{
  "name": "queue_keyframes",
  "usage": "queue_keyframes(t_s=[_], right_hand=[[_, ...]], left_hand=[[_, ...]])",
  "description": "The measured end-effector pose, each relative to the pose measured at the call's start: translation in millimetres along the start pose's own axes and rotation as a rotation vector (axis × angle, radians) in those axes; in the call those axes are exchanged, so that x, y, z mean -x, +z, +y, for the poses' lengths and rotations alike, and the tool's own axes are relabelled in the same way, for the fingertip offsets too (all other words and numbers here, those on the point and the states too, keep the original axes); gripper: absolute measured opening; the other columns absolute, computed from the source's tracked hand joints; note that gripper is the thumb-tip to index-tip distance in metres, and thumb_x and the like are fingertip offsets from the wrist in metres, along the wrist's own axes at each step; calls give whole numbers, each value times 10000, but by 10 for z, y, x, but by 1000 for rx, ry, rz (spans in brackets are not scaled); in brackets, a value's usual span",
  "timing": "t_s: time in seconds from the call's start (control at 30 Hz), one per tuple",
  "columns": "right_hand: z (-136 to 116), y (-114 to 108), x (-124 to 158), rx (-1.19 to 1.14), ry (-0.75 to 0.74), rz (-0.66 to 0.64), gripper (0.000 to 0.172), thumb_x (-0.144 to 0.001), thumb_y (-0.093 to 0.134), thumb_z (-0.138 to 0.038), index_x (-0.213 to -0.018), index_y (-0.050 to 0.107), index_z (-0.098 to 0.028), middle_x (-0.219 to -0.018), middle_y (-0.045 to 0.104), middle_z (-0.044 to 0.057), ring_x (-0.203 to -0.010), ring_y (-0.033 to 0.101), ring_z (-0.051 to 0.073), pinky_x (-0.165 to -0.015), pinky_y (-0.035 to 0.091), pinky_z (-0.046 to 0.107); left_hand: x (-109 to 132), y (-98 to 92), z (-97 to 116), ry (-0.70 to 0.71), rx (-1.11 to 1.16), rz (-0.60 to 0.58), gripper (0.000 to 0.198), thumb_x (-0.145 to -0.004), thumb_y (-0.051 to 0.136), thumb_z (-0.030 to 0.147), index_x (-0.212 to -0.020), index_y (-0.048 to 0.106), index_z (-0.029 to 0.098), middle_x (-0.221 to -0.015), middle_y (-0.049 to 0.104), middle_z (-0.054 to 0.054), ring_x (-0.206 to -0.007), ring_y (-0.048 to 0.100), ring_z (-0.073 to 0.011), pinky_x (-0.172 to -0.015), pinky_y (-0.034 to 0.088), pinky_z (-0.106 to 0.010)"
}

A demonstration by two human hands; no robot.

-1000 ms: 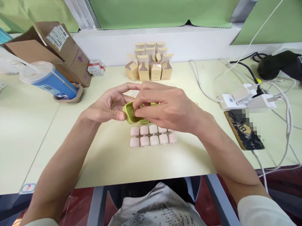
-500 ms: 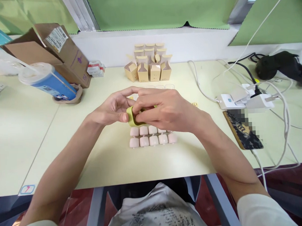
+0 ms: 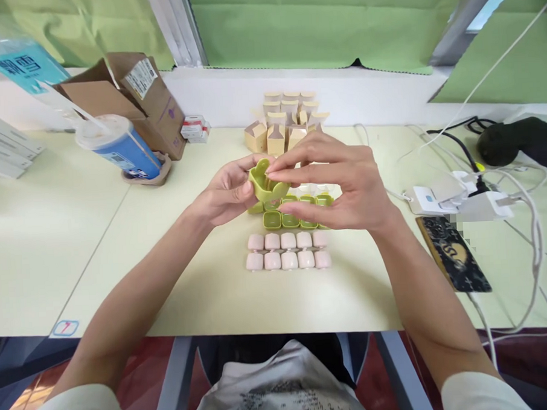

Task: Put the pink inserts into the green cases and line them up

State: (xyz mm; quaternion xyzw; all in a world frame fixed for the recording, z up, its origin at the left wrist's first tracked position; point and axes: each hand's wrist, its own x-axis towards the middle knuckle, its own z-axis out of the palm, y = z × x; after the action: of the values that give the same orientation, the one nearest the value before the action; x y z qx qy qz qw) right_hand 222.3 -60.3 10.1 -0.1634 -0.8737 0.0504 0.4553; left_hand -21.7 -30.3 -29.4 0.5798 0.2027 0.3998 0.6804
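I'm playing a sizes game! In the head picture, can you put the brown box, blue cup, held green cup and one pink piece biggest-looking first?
1. Brown box
2. Blue cup
3. Green cup, in the left hand
4. Pink piece; the pink ones look about alike, so any will do.

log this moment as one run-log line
left hand: holds green cup | right hand: spread, at cup rim | pale-pink pieces: two rows

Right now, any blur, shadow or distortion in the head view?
Head view: bottle at upper left looks stretched outward; blocky pixelation at the edge of the phone; soft shadow on the table; green cup and right hand show no heavy blur.
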Motion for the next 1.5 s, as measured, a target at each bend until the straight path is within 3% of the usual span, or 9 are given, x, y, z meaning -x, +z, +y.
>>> queue_keyframes(t_s=[0.2, 0.4, 0.57, 0.7, 1.0, 1.1, 1.2, 1.27, 1.5], right_hand=[[30, 60, -7, 12, 34, 9, 147, -1024, 797, -421, -1109, 855, -316, -1096, 847, 26, -914, 741, 222, -992, 639, 564], [-14, 86, 36, 0, 174, 34, 110, -1006, 829, -429, -1082, 859, -355, -938, 808, 21, -975, 737, 253, -921, 669, 494], [22, 76, 85, 28, 279, 75, 162, -996, 838, -434, -1129, 833, -341, -1106, 799, 58, -989, 744, 258, -895, 699, 469], [79, 85, 71, 67, 311, 105, 87, -1000, 828, -402, -1020, 786, -329, -1078, 831, 58, -1081, 731, 306, -943, 681, 520], [206, 71, 75, 78, 302, 142, 99, -981, 841, -372, -930, 772, -323, -1321, 753, 78, -1304, 692, 320, -1127, 650, 556], [203, 112, 90, -16, 305, 91, 95, -992, 811, -353, -1043, 742, -314, -1345, 768, 69, -1241, 728, 278, -1067, 679, 480], [199, 189, 111, -39, 300, 66, 421, -965, 814, -329, -1371, 703, -317, -1402, 763, 81, -1222, 749, 276, -910, 706, 417], [197, 219, 125, -19, 270, 52, 533, -978, 795, -309, -1497, 674, -315, -1437, 764, 91, -1239, 756, 289, -883, 703, 420], [174, 176, 125, 57, 247, 41, 435, -943, 860, -379, -1365, 780, -311, -1257, 852, 74, -1000, 807, 290, -914, 701, 484]], left_hand=[[17, 22, -10, -13, 13, -34, 652, -720, 1022, 663, -1162, 789, 245, -1051, 833, -97, -1156, 841, -332, -893, 686, -385], [5, 79, -12, 7, 38, 67, 644, -696, 1037, 665, -1132, 805, 251, -1067, 840, -58, -1075, 844, -268, -845, 672, -309], [-32, 114, 4, 8, 10, 71, 581, -777, 983, 692, -1033, 781, 211, -968, 827, -62, -900, 820, -214, -795, 652, -297], [-34, 114, -1, -48, -52, 60, 565, -901, 876, 708, -1014, 778, 163, -927, 837, -102, -801, 786, -185, -780, 640, -310], [-19, 126, 63, -20, -131, 151, 451, -934, 892, 604, -940, 753, 175, -859, 820, -71, -751, 772, -171, -760, 630, -312], [-26, 131, 57, 7, -159, 175, 434, -941, 895, 588, -888, 736, 187, -812, 801, -52, -725, 753, -163, -728, 619, -300], [-34, 148, 35, 49, -197, 217, 441, -940, 894, 588, -831, 713, 201, -751, 764, -25, -697, 729, -152, -686, 591, -283], [-31, 169, 36, 64, -214, 238, 440, -949, 884, 577, -803, 699, 205, -725, 740, -12, -675, 708, -143, -668, 571, -280], [0, 233, 134, 11, -169, 287, 394, -961, 826, 443, -719, 650, 186, -657, 637, 1, -599, 604, -123, -598, 473, -278]])
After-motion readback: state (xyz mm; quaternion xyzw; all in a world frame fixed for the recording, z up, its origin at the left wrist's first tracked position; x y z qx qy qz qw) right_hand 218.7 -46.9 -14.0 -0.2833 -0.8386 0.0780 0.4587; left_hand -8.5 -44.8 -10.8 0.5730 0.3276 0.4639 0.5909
